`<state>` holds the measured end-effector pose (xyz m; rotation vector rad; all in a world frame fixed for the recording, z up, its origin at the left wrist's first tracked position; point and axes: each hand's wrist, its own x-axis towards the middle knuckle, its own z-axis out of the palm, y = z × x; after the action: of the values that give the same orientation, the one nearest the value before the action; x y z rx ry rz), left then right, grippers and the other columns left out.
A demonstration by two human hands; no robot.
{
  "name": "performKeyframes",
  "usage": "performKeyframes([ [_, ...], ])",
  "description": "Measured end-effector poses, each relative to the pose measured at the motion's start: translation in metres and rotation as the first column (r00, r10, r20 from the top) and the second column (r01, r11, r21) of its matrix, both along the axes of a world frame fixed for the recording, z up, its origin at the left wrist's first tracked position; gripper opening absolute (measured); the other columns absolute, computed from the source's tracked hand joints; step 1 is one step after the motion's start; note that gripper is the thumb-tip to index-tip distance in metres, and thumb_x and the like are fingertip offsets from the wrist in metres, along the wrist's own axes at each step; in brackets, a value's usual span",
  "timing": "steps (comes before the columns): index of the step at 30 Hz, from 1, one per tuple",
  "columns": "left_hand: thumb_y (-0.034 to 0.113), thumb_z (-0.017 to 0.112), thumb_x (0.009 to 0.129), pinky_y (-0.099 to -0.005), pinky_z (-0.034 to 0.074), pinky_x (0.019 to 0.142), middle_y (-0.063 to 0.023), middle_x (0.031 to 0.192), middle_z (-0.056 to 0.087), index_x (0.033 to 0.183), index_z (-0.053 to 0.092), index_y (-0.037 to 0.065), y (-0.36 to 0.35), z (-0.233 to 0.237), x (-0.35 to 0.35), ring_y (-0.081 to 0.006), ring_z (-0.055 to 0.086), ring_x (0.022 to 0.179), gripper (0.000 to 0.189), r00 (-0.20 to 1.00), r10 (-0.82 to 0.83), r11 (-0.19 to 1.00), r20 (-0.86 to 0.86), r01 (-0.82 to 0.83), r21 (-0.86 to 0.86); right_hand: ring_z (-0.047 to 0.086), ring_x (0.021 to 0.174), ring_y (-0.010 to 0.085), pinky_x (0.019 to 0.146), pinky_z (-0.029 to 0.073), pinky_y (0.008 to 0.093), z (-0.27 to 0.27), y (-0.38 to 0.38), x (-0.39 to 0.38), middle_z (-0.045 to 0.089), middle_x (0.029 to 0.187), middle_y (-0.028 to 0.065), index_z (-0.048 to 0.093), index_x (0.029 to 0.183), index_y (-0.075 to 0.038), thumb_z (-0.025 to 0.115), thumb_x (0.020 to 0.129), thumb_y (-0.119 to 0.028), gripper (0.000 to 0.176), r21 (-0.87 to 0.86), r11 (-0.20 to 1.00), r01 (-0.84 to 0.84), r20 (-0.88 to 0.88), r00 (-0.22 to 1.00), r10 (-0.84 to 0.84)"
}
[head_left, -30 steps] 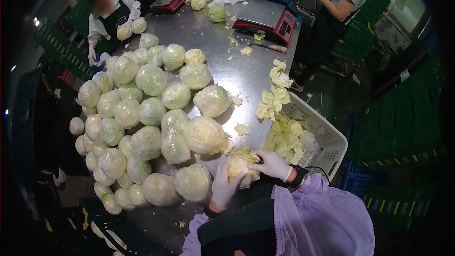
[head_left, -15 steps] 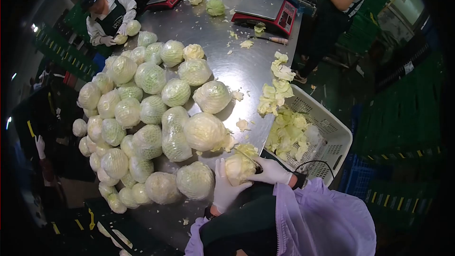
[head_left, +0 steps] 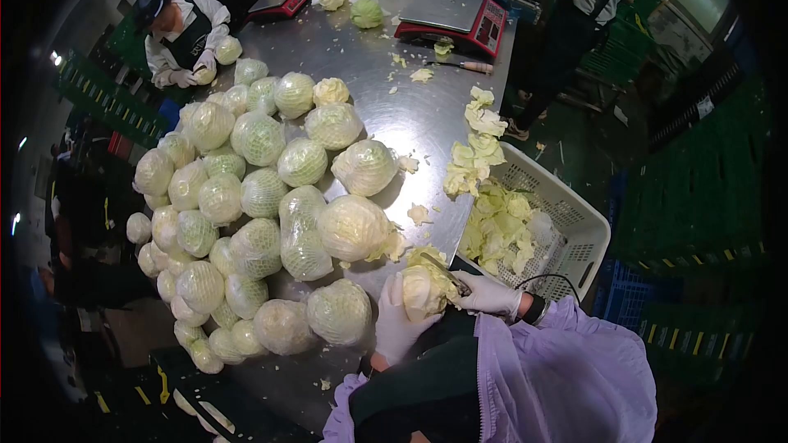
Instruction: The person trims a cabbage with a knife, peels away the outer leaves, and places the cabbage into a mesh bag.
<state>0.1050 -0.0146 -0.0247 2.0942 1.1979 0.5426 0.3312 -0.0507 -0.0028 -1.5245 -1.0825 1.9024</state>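
Gloved in white, my left hand (head_left: 396,324) is wrapped round the side of a pale, trimmed cabbage (head_left: 423,294) at the table's near edge. My right hand (head_left: 491,294), gloved too, grips a knife (head_left: 461,282); its blade lies along the cabbage's upper right, among loosened leaf pieces. The handle is mostly hidden in my fingers. Left of my hands sits a wrapped cabbage (head_left: 338,312), and beyond it a larger pale one (head_left: 355,228) with leaf scraps beside it.
Many net-wrapped cabbages crowd the metal table (head_left: 382,70). A white basket (head_left: 566,197) with cut leaves (head_left: 497,226) stands at the right edge. Farther back are a red scale (head_left: 455,16), a wooden-handled tool (head_left: 472,67) and a green cabbage (head_left: 367,13). Co-workers stand at the far side.
The knife and my right hand have shifted slightly right across the cabbage, and the cabbage has moved a little right with my left hand. Far right, a co-worker's arms have moved.
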Motion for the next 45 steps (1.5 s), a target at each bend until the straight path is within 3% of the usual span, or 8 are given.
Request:
performKeyframes([
  [15,0.027,0.089,0.059,-0.0425,0.037,0.105,-0.0232,0.137,0.037,0.142,0.027,0.001,0.008,-0.003,-0.02,-0.0373,0.04,0.126,0.107,0.986,0.019,0.99,0.164,0.004,-0.144,0.053,0.056,0.0084,0.051,0.045,0.0244,-0.044,0.012,0.007,0.059,0.073,0.0014,0.059,0.111,-0.004,0.065,0.087,-0.027,0.034,0.139,0.978,0.156,0.213,0.96,-0.184],
  [20,0.03,0.077,0.076,-0.0505,0.035,0.108,-0.0184,0.141,0.036,0.145,0.026,0.006,0.017,0.038,-0.008,-0.0365,0.038,0.129,0.089,0.503,0.437,0.654,0.746,0.392,-0.647,0.054,0.053,0.0113,0.05,0.045,0.0261,-0.056,0.006,0.077,0.059,0.068,0.0031,0.059,0.098,-0.003,0.063,0.086,-0.028,0.027,-0.002,0.982,0.187,0.262,0.948,-0.18],
  [25,0.046,0.047,0.094,-0.0587,0.033,0.107,-0.0129,0.147,0.033,0.147,0.023,0.011,0.024,-0.012,-0.037,-0.0372,0.035,0.131,0.068,0.478,0.311,0.446,0.822,0.691,-0.57,0.063,0.067,0.0181,0.062,0.051,0.0308,-0.057,-0.006,0.097,0.067,0.085,0.0153,0.062,0.111,0.0,0.071,0.081,-0.032,0.045,0.466,0.871,-0.158,0.797,0.501,-0.336],
  [29,0.05,0.04,0.096,-0.0499,0.037,0.107,-0.0128,0.146,0.035,0.147,0.024,0.012,0.031,-0.018,-0.026,-0.032,0.038,0.131,0.066,0.948,-0.088,0.941,0.305,0.18,-0.287,0.066,0.083,0.0222,0.071,0.052,0.0301,0.042,0.028,0.025,0.06,0.116,0.0177,0.045,0.134,-0.002,0.082,0.069,-0.04,0.084,0.405,0.888,0.216,0.154,0.942,-0.299],
  [31,0.049,0.037,0.098,-0.0411,0.038,0.108,-0.0133,0.144,0.037,0.146,0.024,0.008,0.037,0.002,-0.007,-0.0297,0.042,0.129,0.065,0.037,0.672,0.431,0.739,0.792,-0.432,0.061,0.106,0.0283,0.08,0.051,0.0332,0.064,0.037,-0.009,0.053,0.128,0.0195,0.039,0.139,-0.003,0.084,0.064,-0.044,0.097,0.715,0.697,-0.053,0.366,0.878,-0.309],
  [37,0.065,0.035,0.092,-0.0506,0.053,0.09,-0.0142,0.145,0.037,0.146,0.023,0.012,0.04,0.024,0.015,-0.0329,0.045,0.127,0.077,0.24,0.762,0.487,0.601,0.398,-0.777,0.063,0.098,0.0298,0.082,0.051,0.0342,0.064,0.063,-0.041,0.056,0.121,0.0171,0.058,0.117,-0.002,0.076,0.077,-0.026,0.05,0.809,0.575,-0.12,0.374,0.86,-0.348],
  [41,0.066,0.029,0.092,-0.0506,0.055,0.086,-0.0147,0.144,0.037,0.145,0.024,0.011,0.039,0.022,0.003,-0.0337,0.046,0.126,0.076,0.206,0.748,0.416,0.631,0.596,-0.687,0.066,0.083,0.0179,0.068,0.051,0.0305,0.079,0.084,0.014,0.065,0.101,0.0124,0.06,0.112,-0.001,0.071,0.081,-0.017,0.036,0.236,0.804,0.545,-0.004,0.828,-0.56],
  [45,0.065,0.039,0.091,-0.0516,0.052,0.092,-0.0153,0.145,0.034,0.146,0.022,0.011,0.049,0.05,0.018,-0.0337,0.043,0.129,0.079,0.229,0.781,0.431,0.581,0.476,-0.766,0.063,0.072,0.0114,0.056,0.049,0.0238,0.018,0.088,0.042,0.066,0.092,0.0063,0.055,0.124,-0.005,0.061,0.091,-0.017,0.036,0.919,0.333,-0.21,0.393,0.555,-0.733],
])
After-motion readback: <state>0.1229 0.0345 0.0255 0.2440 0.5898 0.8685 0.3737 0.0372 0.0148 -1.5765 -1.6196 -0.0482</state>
